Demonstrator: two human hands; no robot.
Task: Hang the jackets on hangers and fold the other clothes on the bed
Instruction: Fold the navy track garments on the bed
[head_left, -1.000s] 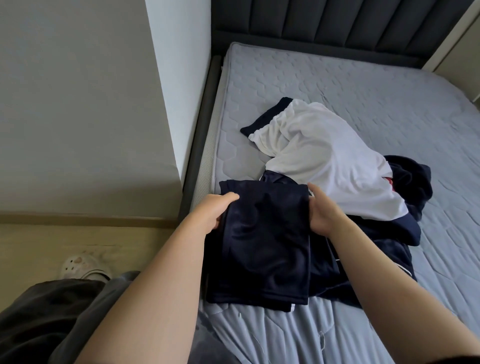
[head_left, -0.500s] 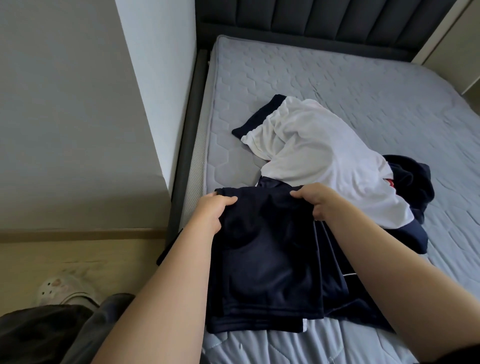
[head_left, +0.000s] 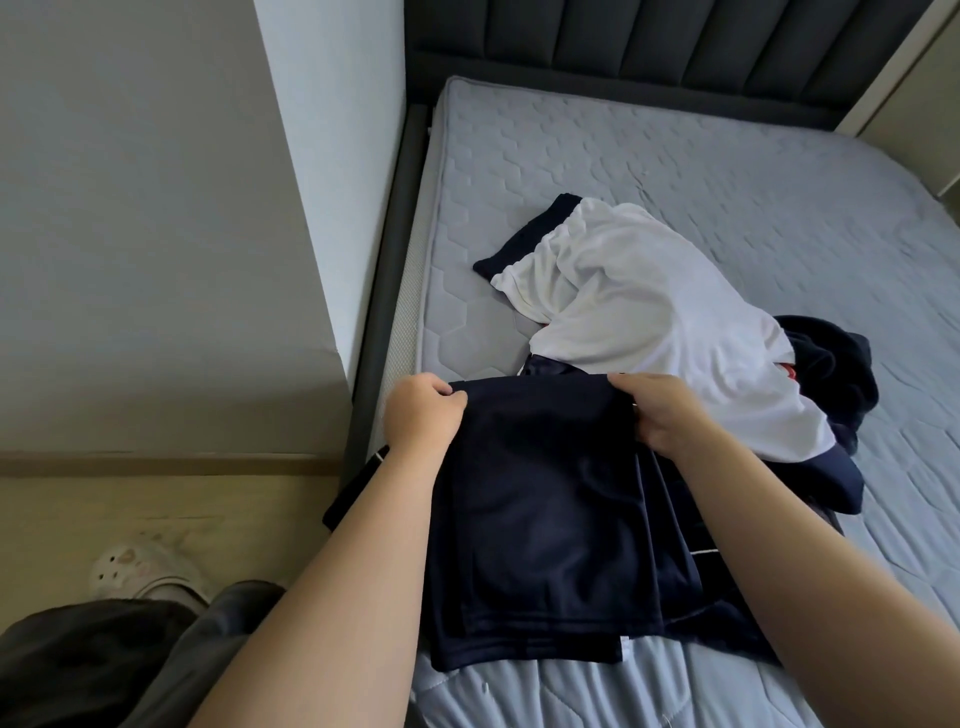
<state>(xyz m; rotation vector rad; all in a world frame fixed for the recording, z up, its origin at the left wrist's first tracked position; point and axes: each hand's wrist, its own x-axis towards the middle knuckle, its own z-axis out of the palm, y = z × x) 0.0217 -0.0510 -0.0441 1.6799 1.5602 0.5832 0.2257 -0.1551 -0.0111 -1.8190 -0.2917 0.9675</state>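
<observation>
A folded navy garment (head_left: 540, 519) lies at the near left corner of the grey mattress (head_left: 727, 182). My left hand (head_left: 421, 421) grips its far left corner and my right hand (head_left: 660, 410) grips its far right corner. Behind it a white garment with navy trim (head_left: 649, 312) is crumpled on the bed, lying over other dark navy clothes (head_left: 831, 374) to the right. A strip of navy fabric (head_left: 353, 488) hangs off the bed's left edge under my left forearm.
A dark padded headboard (head_left: 649, 47) runs along the back. A grey wall corner (head_left: 332, 182) stands just left of the bed frame (head_left: 384, 286). Wooden floor with a light clog shoe (head_left: 140, 571) lies at lower left, beside my dark trouser leg (head_left: 93, 665).
Both hands shifted slightly apart along the far edge of the navy garment, pulling it flatter; the view swung a little to the left.
</observation>
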